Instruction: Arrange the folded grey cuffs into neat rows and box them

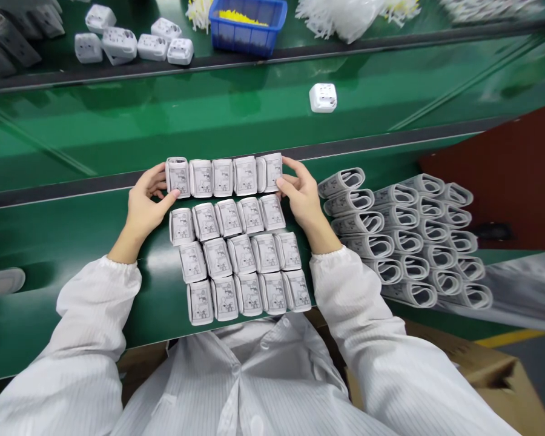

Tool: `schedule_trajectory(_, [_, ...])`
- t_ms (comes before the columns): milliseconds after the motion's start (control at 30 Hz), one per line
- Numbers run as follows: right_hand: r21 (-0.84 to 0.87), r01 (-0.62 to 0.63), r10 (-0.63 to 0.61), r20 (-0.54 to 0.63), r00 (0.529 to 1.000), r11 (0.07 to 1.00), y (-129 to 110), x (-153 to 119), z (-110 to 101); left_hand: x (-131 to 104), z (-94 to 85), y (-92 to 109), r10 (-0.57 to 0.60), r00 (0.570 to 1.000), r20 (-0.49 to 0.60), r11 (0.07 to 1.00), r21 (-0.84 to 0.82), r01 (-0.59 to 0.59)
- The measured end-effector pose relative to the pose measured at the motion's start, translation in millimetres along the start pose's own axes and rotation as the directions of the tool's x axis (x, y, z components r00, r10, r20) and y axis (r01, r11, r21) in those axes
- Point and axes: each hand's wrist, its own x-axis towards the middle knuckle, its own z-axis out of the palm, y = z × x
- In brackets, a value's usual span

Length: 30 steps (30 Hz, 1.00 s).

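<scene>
Printed paper leaflets, each folded into a small pad, lie in several rows on the green bench. My left hand (149, 200) grips the left end of the farthest row, at a folded leaflet (177, 178), with the thumb at its lower corner. At the other end of that row, the thumb of my right hand (301, 192) presses on the last folded leaflet (272, 171), with fingers behind and beside it. The row is squeezed between both hands. Nearer to me lie the other rows of folded leaflets (240, 254), which neither hand touches.
Curled leaflets (404, 236) are stacked on their sides at the right, beside my forearm. One white plug adapter (323, 98) sits on the green belt ahead. On the shelf beyond are more white adapters (119, 42) and a blue bin (247, 36) with yellow pieces. A brown board (504, 181) stands at right.
</scene>
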Motion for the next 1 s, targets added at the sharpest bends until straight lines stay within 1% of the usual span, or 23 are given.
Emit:
schedule_trajectory(233, [-0.019,-0.016,0.015,-0.029,0.999,1.000,-3.8,-1.5,-1.1,0.4,0.2,-1.5,0.001,1.000,0.000,1.000,0.010,-0.001])
schedule_trajectory(467, [-0.070,0.003,-0.006,-0.042,0.999,0.998,1.8,-0.4,-1.0,0.5,-1.3,-3.4,-0.006,1.000,0.022,1.000,0.003,0.006])
schedule_trajectory(700, [-0.063,-0.008,0.005,-0.044,0.999,0.998,-1.3,-2.0,3.8,0.9,-0.9,-5.8,-0.002,1.000,0.019,1.000,-0.008,0.002])
schedule_trajectory(900, [-0.022,-0.032,0.030,-0.092,0.995,0.999,-2.4,-2.7,5.7,1.1,-0.1,-4.2,0.004,1.000,0.021,1.000,-0.004,-0.004])
schedule_trajectory(1000, [-0.040,-0.017,0.014,-0.072,0.997,0.999,-1.1,-3.1,6.1,1.2,0.1,-3.5,0.008,1.000,0.022,1.000,-0.007,-0.008])
